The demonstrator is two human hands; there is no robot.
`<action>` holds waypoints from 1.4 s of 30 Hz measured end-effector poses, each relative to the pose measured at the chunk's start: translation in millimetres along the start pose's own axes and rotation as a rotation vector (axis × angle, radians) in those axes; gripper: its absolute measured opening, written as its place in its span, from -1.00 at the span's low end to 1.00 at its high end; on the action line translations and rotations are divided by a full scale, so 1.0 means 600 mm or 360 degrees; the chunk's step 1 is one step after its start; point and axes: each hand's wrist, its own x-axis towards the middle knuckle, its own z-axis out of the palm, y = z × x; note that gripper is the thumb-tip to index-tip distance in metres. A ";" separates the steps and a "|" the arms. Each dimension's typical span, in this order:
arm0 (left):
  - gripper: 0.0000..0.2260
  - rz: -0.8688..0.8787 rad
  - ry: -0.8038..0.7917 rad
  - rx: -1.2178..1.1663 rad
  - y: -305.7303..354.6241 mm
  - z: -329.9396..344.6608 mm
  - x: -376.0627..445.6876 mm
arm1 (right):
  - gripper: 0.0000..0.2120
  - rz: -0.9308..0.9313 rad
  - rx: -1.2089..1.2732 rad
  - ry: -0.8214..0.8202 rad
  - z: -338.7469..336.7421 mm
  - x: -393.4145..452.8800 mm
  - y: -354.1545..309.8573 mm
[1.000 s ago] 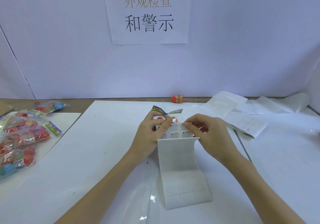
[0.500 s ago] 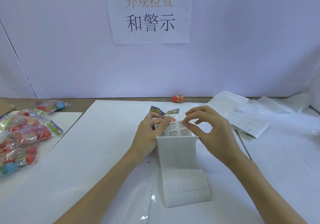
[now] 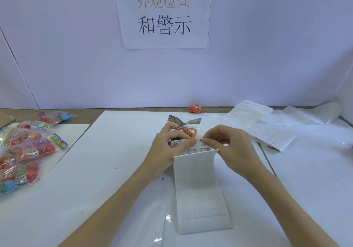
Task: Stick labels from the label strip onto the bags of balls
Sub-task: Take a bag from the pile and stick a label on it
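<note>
A clear bag of balls (image 3: 184,125) with a colourful header lies at the table's middle, mostly hidden behind my hands. My left hand (image 3: 168,151) grips the bag together with the top of the white label strip (image 3: 200,185), which folds down towards me. Printed warning labels (image 3: 198,148) show at the strip's top edge. My right hand (image 3: 229,147) pinches the edge of one label between thumb and forefinger, just right of my left thumb.
Several bags of red and blue balls (image 3: 24,147) are piled at the left. A loose orange ball (image 3: 195,108) sits by the back wall. Used backing strips (image 3: 267,130) lie at the right. White paper sheets (image 3: 107,161) cover the table.
My right hand has come down from a raised, arched pose and its fingertips now pinch a label at the strip's top. My left hand keeps its hold.
</note>
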 end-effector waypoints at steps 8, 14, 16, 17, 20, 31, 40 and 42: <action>-0.85 0.0032 0.0028 0.0043 -0.002 0.001 0.001 | -0.78 -0.0066 -0.0155 -0.0039 0.004 -0.003 -0.002; -0.87 0.0004 0.0015 0.0027 -0.005 -0.002 0.002 | -0.85 -0.0226 -0.0091 0.0014 -0.002 -0.006 -0.004; -0.86 0.0014 0.0025 0.0047 -0.005 -0.003 0.002 | -0.85 -0.0256 -0.0065 0.0019 -0.001 -0.005 -0.004; -0.86 0.0014 0.0029 0.0050 -0.003 -0.003 0.001 | -0.84 -0.0270 -0.0050 0.0025 -0.001 -0.005 -0.004; -0.86 -0.0019 0.0043 0.0034 -0.002 -0.002 0.001 | -0.82 -0.0358 -0.0060 0.0046 -0.001 -0.006 -0.006; -0.90 0.0250 0.0745 0.0108 0.001 -0.027 0.019 | -0.72 -0.0410 0.0115 0.0497 -0.002 -0.005 -0.022; -0.71 0.0257 0.0095 -0.0346 0.010 -0.036 0.011 | -0.64 -0.0206 0.0509 0.0247 0.005 -0.009 -0.029; -0.68 0.0224 -0.0046 -0.0304 0.013 -0.024 0.003 | -0.62 -0.0205 0.0504 0.0156 0.009 -0.009 -0.028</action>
